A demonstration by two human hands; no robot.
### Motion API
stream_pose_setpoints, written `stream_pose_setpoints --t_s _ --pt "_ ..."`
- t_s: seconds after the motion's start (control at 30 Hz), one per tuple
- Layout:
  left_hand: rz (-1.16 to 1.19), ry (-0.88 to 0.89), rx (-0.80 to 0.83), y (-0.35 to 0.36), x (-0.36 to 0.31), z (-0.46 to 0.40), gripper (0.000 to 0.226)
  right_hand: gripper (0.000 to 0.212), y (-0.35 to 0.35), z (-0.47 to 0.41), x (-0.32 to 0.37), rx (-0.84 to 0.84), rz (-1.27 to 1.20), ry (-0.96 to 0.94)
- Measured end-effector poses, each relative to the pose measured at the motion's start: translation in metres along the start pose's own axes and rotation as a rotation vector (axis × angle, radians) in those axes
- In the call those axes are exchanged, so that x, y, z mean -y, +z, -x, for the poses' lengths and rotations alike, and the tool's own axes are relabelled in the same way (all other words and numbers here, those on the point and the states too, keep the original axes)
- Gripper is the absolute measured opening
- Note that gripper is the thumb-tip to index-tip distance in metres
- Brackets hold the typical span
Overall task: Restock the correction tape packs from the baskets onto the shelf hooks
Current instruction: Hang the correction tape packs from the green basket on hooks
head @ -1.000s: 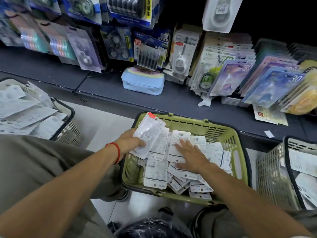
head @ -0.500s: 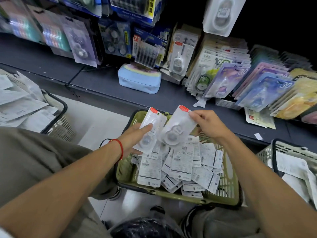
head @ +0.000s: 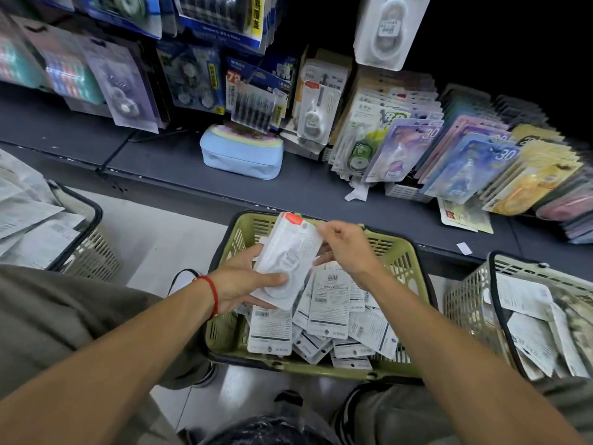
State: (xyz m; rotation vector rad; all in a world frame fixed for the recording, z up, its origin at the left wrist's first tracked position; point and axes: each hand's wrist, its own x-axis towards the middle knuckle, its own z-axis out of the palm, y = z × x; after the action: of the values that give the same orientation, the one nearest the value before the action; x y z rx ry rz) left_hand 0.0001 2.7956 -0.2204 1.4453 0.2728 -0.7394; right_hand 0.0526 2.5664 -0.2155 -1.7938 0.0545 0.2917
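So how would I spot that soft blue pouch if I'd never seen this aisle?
Start at the dark grey bottom shelf that runs behind the green basket. The light blue pouch lies flat on it, just below the hanging pen packs. It is the only soft, zipped fabric item there; everything around it is a flat carded pack.

stationery shop, hanging packs [head: 122, 91], baskets [head: 401, 261]

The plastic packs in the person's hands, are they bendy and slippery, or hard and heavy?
Probably light: the left hand holds the packs with little sign of strain. Likely fairly stiff, since they stick out past the fingers without drooping. The shiny clear plastic may let them slide on each other, so the right hand pinching the top edge helps.
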Motion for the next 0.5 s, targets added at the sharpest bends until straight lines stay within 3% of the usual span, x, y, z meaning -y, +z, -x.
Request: stream_pose_setpoints --t_s 0.07,0.1,0.2,0.27,0.33,0.4,0.5 --pt "0.01 0.009 -0.086 -0.003 -0.001 -0.001 0.055 0.021 -0.008 0.005 -0.017 -0.11 0.364 -0.109" --pt "0.017 0.018 -0.137 -0.006 -0.001 -0.001 0.053 0.023 -0.014 0.011 -0.029 -0.023 0.629 -0.139" --pt "0.049 0.038 -0.262 -0.016 0.0 -0.004 0.051 0.088 -0.026 0.035 -0.075 0.579 1.215 0.02" --pt "0.088 0.047 -0.304 -0.021 0.0 -0.006 0.05 0.107 -0.024 0.047 -0.099 0.695 1.384 0.005" --pt "0.138 0.07 -0.308 -0.023 -0.002 -0.006 0.044 0.1 -0.024 0.048 -0.104 0.676 1.374 -0.03" --pt "0.186 0.08 -0.322 -0.022 -0.005 -0.005 0.039 0.081 -0.027 0.041 -0.082 0.639 1.141 0.084" --pt "0.237 0.079 -0.356 -0.021 -0.011 -0.004 0.038 0.035 -0.043 0.025 -0.035 0.302 0.706 0.111"
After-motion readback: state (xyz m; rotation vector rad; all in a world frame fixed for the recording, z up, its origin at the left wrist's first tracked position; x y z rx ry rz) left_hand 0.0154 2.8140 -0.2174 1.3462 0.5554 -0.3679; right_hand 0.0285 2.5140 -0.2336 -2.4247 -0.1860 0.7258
